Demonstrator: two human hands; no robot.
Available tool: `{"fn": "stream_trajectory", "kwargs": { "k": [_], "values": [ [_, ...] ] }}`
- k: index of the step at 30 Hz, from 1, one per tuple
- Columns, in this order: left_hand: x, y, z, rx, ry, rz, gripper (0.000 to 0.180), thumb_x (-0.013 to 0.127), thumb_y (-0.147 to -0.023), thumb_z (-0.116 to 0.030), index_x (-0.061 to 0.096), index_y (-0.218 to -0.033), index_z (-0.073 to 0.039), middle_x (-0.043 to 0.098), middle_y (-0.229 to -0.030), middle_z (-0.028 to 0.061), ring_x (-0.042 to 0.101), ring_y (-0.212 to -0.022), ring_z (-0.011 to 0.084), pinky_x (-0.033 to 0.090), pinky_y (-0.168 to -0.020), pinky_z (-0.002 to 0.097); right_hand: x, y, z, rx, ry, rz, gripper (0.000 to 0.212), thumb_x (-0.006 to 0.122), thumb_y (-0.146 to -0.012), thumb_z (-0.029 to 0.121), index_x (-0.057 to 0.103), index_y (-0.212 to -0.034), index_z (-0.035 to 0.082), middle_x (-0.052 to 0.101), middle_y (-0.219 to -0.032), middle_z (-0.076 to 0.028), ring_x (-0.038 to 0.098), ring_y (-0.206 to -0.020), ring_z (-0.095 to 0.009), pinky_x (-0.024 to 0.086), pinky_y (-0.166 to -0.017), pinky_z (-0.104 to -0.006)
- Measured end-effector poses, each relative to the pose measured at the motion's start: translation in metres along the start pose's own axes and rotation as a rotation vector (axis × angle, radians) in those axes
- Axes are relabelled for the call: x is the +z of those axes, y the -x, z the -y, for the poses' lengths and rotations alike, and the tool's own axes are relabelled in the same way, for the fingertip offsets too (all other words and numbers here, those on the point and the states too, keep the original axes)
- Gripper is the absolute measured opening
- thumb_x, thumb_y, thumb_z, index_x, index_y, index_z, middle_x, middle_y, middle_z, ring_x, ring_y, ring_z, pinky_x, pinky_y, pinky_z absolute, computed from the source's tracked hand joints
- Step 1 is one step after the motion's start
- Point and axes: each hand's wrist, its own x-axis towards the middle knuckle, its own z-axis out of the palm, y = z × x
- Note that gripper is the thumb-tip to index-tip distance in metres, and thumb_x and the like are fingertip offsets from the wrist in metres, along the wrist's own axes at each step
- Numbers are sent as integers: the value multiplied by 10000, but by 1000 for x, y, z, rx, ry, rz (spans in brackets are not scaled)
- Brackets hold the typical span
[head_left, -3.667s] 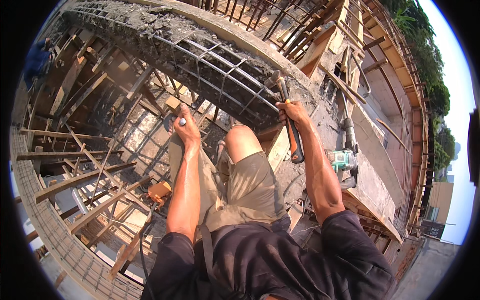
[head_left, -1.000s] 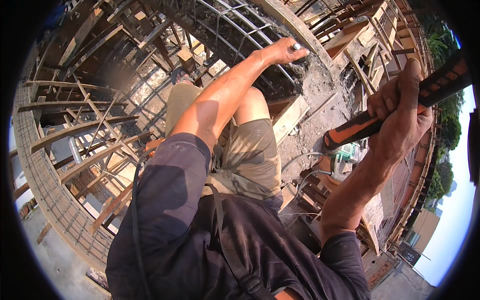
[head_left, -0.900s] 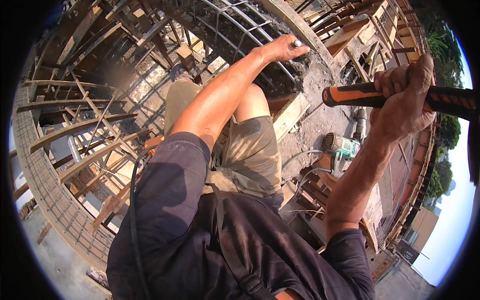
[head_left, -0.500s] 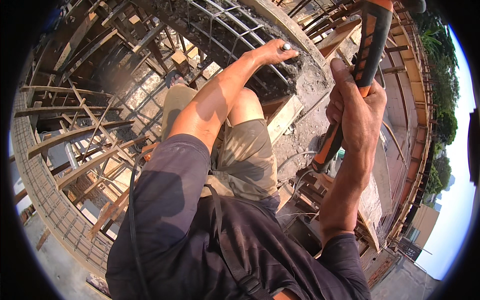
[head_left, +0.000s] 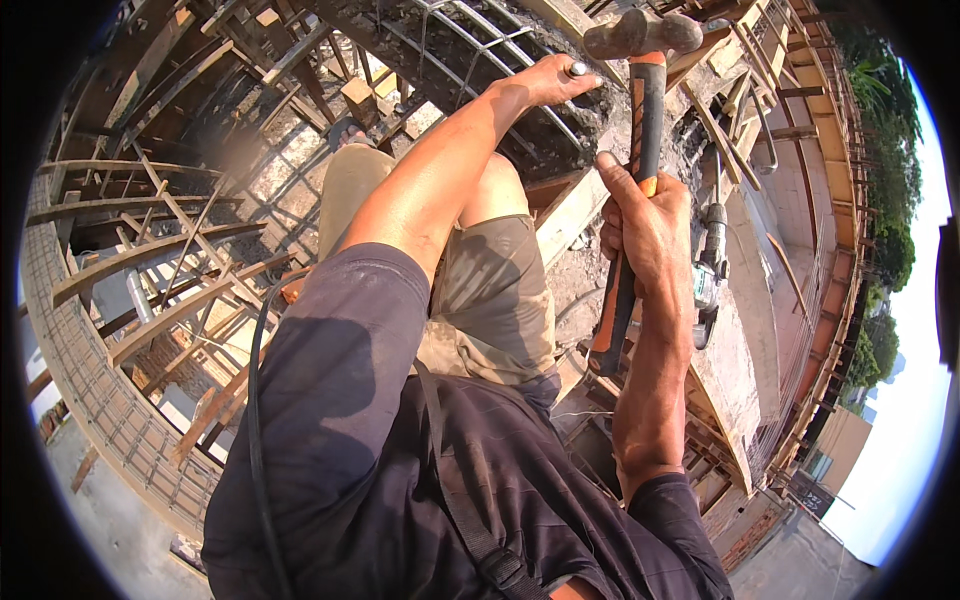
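Note:
My right hand is wrapped round the black-and-orange handle of a hammer. Its blunt, dusty metal head is up at the top of the view, right of my left hand. With my left arm stretched out, my left hand is closed round a metal chisel. Only the chisel's round, shiny end shows above the fist; the rest is hidden. That fist is at the edge of rough, broken concrete, beside the steel bars. The hammer head and the chisel end are apart.
A power tool lies on the right, beyond my right forearm. Wooden boards and props fill the left side, with open gaps between them. A black cable runs along my left sleeve. My bent knee is beside the bar cage.
My right hand has swung the hammer leftward, bringing its head into full view near my left hand. My left hand and the chisel have stayed almost in place.

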Motion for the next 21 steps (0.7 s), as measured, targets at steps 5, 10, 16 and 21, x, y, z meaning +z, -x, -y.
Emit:
{"fn": "stream_trajectory", "kwargs": {
  "k": [5,10,16,21],
  "values": [
    [4,4,4,59,58,-112,469,675,-896,-511,731,-899,-46,561,-668,-16,490,-678,99,433,-637,320,-49,19,113,-740,-199,-191,301,644,-967,283,534,-776,79,401,-560,47,381,-437,-37,322,-426,-215],
    [4,2,4,49,-21,-51,433,636,-930,-463,676,-828,-44,491,-656,-24,426,-666,108,395,-616,338,-20,-25,60,-786,-272,-260,330,596,-976,233,508,-716,49,447,-562,-2,433,-453,-105,374,-448,-264],
    [-3,-6,22,186,1,-95,571,700,-825,-523,673,-1079,-12,709,-993,192,659,-931,246,498,-848,387,1,-22,-39,4,330,6,368,706,-891,277,569,-670,17,504,-526,-11,491,-449,-102,388,-419,-295],
    [-3,-2,21,36,92,-89,451,654,-932,-465,640,-715,-69,438,-614,-72,382,-622,82,348,-581,302,-26,31,84,-480,-121,-176,299,764,-864,259,570,-767,53,476,-570,32,397,-435,-48,306,-403,-227]
  ]
}}
